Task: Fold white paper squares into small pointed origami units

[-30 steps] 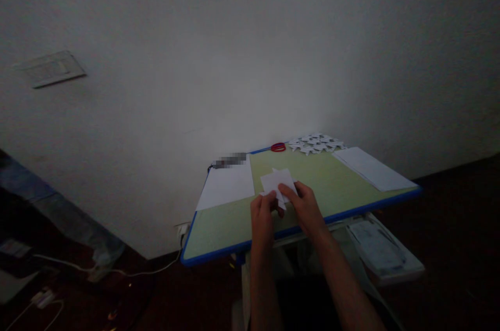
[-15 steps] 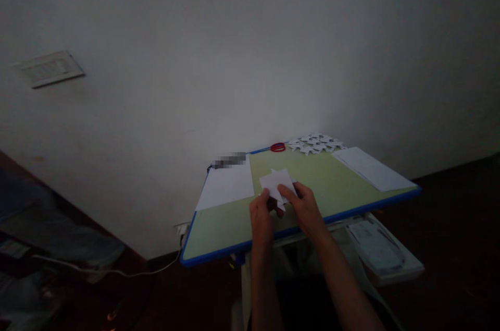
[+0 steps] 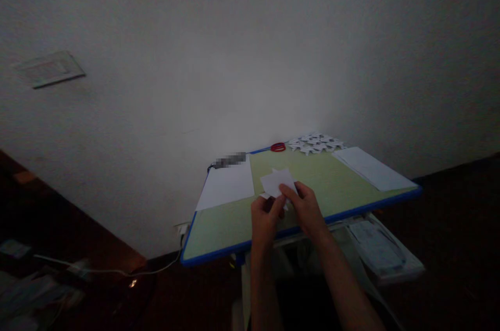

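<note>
A folded piece of white paper (image 3: pixel 275 182), with pointed corners sticking out at its top and lower edges, is held above the near part of the table. My left hand (image 3: pixel 266 216) grips its lower edge, with the thumb pressed near its bottom corner. On the right side, my right hand (image 3: pixel 305 207) pinches the same piece, its thumb lying flat on the upper face. My fingers under the paper are mostly hidden.
The green table (image 3: pixel 222 237) has a blue rim. White sheets (image 3: pixel 226 185) lie at left below a blurred dark item (image 3: pixel 230 160); more sheets (image 3: pixel 373 168) lie at right. Red-handled scissors (image 3: pixel 278 147) and several folded paper pieces (image 3: pixel 316 143) sit along the back, by the wall.
My left thumb has moved right and upward along the lower edge of the folded paper, toward my right thumb. My right hand keeps its hold, almost unmoved.
</note>
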A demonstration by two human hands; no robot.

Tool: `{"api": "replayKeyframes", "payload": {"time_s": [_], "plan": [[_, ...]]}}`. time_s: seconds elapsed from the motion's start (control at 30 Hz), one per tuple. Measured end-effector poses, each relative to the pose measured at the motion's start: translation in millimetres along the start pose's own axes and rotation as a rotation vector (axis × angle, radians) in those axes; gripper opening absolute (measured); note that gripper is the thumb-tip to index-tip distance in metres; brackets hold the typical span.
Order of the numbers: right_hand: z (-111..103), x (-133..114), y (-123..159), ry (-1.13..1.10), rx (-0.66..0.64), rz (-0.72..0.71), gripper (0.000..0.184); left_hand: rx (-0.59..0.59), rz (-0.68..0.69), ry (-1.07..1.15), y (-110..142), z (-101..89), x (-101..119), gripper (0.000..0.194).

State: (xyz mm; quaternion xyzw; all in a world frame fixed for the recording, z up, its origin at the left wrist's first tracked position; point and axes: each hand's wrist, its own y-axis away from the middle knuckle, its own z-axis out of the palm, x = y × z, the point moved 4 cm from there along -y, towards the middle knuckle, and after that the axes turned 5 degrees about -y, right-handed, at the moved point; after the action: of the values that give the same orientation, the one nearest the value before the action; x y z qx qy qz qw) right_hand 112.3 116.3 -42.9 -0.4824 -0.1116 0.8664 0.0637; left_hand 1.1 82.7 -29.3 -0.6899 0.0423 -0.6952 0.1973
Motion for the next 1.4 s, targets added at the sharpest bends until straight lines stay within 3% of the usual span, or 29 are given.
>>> {"api": "replayKeyframes", "payload": {"time_s": [0.17, 0.57, 0.83, 1.4], "plan": [[0, -2, 0, 0.015, 0.013, -0.007, 0.028, 0.005, -0.037, -0.004, -1, -0.3, -1, 0.026], [4, -4, 1, 0.025, -0.033, -0.024, 0.027, 0.070, -0.058, 0.165, -3, -2.3, -13, 0.044], [9, -8, 4, 0.005, -0.135, -0.044, 0.029, 0.067, 0.047, 0.002, -6, -4.7, -10, 0.052], [11, -8, 2, 0.091, -0.149, -0.039, 0.019, 0.082, 0.088, -0.023, -5, -6.9, -7, 0.053]]}}
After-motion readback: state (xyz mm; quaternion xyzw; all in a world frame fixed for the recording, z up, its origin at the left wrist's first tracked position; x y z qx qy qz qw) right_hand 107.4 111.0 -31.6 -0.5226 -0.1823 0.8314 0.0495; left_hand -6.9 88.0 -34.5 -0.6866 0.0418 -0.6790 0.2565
